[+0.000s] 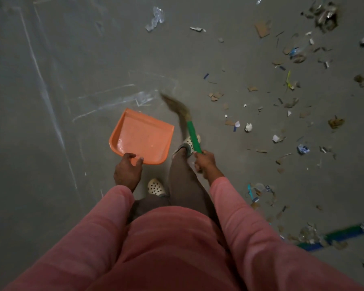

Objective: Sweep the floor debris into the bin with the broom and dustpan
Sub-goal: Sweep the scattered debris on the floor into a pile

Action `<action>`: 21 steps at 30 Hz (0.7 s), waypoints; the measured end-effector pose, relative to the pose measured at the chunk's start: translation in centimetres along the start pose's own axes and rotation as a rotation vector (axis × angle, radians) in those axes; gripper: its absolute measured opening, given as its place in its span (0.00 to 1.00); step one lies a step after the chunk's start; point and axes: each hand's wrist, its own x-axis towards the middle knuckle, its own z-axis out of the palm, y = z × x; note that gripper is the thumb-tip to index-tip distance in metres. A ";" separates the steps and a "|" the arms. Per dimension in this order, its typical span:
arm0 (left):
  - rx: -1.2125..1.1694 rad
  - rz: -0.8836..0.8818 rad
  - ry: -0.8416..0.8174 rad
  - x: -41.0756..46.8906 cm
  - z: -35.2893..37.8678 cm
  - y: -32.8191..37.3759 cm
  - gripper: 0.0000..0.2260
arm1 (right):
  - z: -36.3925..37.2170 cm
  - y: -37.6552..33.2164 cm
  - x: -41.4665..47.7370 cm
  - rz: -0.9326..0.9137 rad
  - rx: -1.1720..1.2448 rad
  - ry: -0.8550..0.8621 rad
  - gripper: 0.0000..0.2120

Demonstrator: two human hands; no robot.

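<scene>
L hand [127, 171] grips near rim of orange dustpan [142, 136]. R hand [205, 162] wraps broom [191, 131] handle, bristles blurred beside pan. Debris [248, 127] litters floor [72, 49] to right; shoe [185, 144] under handle.

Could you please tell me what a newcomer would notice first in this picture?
The orange dustpan stands out at centre, its near rim held by the left hand. Beside it, the right hand grips a green-handled broom. Scattered debris litters the right of the floor.
</scene>
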 end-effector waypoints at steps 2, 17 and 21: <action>0.018 0.008 -0.008 1.2 0.3 2.1 0.15 | -2.2 -4.3 0.8 0.095 0.244 0.061 0.04; 0.117 -0.002 0.103 9.9 -4.9 12.4 0.15 | 3.1 -18.6 -3.2 -0.048 0.259 -0.204 0.12; 0.086 -0.036 0.126 13.8 -7.8 13.3 0.15 | 2.8 -23.1 -0.8 0.029 0.311 -0.247 0.02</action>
